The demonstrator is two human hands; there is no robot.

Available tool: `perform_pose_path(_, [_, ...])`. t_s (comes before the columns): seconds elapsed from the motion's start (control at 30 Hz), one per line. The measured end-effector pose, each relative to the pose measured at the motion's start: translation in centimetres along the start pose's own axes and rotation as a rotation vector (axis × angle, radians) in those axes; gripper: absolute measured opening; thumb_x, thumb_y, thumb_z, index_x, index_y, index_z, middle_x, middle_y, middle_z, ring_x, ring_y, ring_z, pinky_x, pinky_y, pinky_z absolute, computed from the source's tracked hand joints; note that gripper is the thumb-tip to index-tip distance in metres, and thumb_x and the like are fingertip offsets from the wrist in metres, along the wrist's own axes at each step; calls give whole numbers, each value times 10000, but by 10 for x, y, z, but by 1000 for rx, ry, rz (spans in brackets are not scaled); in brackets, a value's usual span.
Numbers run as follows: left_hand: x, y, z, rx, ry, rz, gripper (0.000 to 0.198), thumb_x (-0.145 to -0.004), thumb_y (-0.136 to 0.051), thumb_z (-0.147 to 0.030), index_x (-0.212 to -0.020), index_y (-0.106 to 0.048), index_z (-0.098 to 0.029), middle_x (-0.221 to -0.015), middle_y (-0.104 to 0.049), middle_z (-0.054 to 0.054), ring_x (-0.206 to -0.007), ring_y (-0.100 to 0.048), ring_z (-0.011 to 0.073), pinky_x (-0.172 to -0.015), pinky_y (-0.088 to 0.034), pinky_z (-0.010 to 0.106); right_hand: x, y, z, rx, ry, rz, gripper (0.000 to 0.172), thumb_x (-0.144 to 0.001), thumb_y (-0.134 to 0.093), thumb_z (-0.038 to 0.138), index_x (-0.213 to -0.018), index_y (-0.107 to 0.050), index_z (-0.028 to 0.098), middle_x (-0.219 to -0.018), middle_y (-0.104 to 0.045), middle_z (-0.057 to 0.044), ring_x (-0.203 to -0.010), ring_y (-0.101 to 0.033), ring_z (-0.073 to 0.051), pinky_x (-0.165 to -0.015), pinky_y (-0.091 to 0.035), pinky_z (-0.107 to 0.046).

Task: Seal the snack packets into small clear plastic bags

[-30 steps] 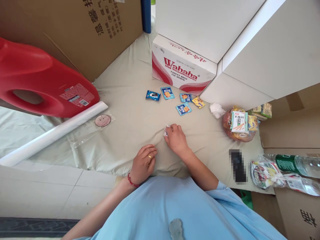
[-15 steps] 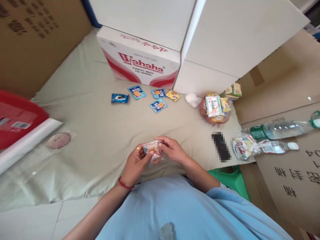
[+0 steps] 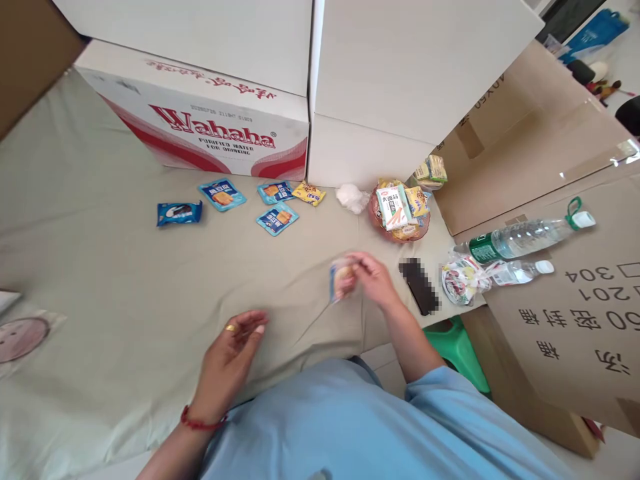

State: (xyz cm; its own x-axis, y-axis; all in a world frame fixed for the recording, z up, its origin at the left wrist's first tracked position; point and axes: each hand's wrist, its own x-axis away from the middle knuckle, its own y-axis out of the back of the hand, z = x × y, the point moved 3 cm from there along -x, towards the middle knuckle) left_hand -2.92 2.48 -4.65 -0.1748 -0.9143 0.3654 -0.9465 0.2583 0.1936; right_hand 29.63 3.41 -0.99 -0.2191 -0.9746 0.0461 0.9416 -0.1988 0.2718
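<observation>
My right hand (image 3: 373,279) pinches a small clear-wrapped snack packet (image 3: 341,280) and holds it just above the pale green cloth (image 3: 125,280). My left hand (image 3: 231,353), with a ring and a red wrist cord, hovers low over the cloth nearer to me, fingers loosely curled and holding nothing. Further back lie several small snack packets: a dark blue one (image 3: 179,213), light blue ones (image 3: 223,195) (image 3: 277,219) and a yellow one (image 3: 309,194).
A Wahaha water carton (image 3: 200,120) and white boxes (image 3: 410,73) stand at the back. A red bowl of snacks (image 3: 400,212), a white wad (image 3: 351,197), a dark blurred object (image 3: 419,285), water bottles (image 3: 525,237), a wrapper bag (image 3: 463,280) and cardboard boxes (image 3: 575,320) fill the right. A green stool (image 3: 457,350) sits below.
My view has swung right. Both hands held the packet half a second ago; now my left hand has let go and dropped back, and my right hand carries the packet to the right.
</observation>
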Motion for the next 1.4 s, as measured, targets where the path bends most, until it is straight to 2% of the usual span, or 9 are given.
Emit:
perform_pose_path(0.13, [9, 42, 18, -164, 106, -194, 575, -819, -626, -685, -1176, -665, -235, -1173, -762, 86, -1093, -721, 315, -1062, -539, 542, -23, 106, -8, -210, -40, -515, 407, -771, -697, 333, -1165, -676, 232, -1096, -734, -36, -820, -671, -146, -708, -571, -267])
perform_pose_path(0.27, [25, 66, 21, -386, 124, -338, 478, -849, -557, -624, -1127, -677, -255, -1199, -725, 74, -989, -719, 314, -997, -559, 577, -43, 188, -20, -306, -85, -787, 429, -680, -733, 264, -1097, -644, 214, -939, -708, -2, -664, -631, -121, -574, -550, -246])
perform_pose_path(0.43, [37, 71, 23, -550, -75, -395, 335, -898, -489, -594, -1025, -644, -325, -1221, -674, 19, -1095, -680, 312, -1010, -574, 591, -65, 236, -32, -236, -64, -963, 352, -687, -758, 206, -987, -574, 208, -845, -646, 39, -641, -628, -105, -586, -544, -228])
perform_pose_path(0.6, [38, 65, 45, -694, -232, -393, 371, -928, -469, -526, -1021, -674, -231, -1252, -675, 133, -1143, -665, 352, -1025, -559, 588, -82, 251, -36, -98, 23, -1077, 288, -772, -714, 226, -949, -487, 233, -842, -583, 54, -679, -620, -100, -586, -521, -201])
perform_pose_path(0.9, [37, 51, 54, -827, -532, -478, 233, -951, -497, -319, -1049, -671, -200, -1204, -703, 172, -1099, -668, 351, -997, -563, 540, -106, 217, -51, 56, -17, -1094, 185, -756, -664, 157, -877, -539, 221, -853, -608, 21, -786, -629, -140, -768, -556, -273])
perform_pose_path(1.13, [38, 51, 61, -828, -540, -500, 217, -921, -535, -287, -1046, -689, -200, -1199, -720, 164, -1087, -681, 337, -974, -570, 507, -73, 194, -20, 28, 177, -1099, 182, -827, -621, 309, -980, -553, 237, -957, -609, 8, -833, -637, -136, -766, -549, -263])
perform_pose_path(1.2, [36, 51, 64, -836, -551, -509, 211, -898, -560, -268, -1051, -694, -209, -1186, -730, 144, -1081, -690, 322, -991, -561, 499, -57, 158, -11, 67, 204, -919, 210, -847, -641, 339, -1021, -605, 227, -964, -650, -7, -823, -641, -136, -764, -549, -259])
perform_pose_path(1.3, [34, 50, 64, -880, -652, -542, 195, -884, -586, -221, -1046, -694, -202, -1144, -748, 127, -1033, -707, 297, -982, -556, 472, -41, 76, -11, 232, 173, -394, 218, -932, -620, 364, -1086, -684, 223, -992, -719, -38, -872, -678, -175, -821, -572, -308])
perform_pose_path(1.4, [34, 48, 59, -941, -752, -566, 170, -889, -608, -174, -1039, -687, -180, -1118, -754, 137, -994, -711, 289, -938, -563, 443, -35, 6, -20, 453, 251, -158, 230, -996, -526, 265, -1107, -722, 220, -1048, -727, -68, -985, -689, -201, -923, -564, -338])
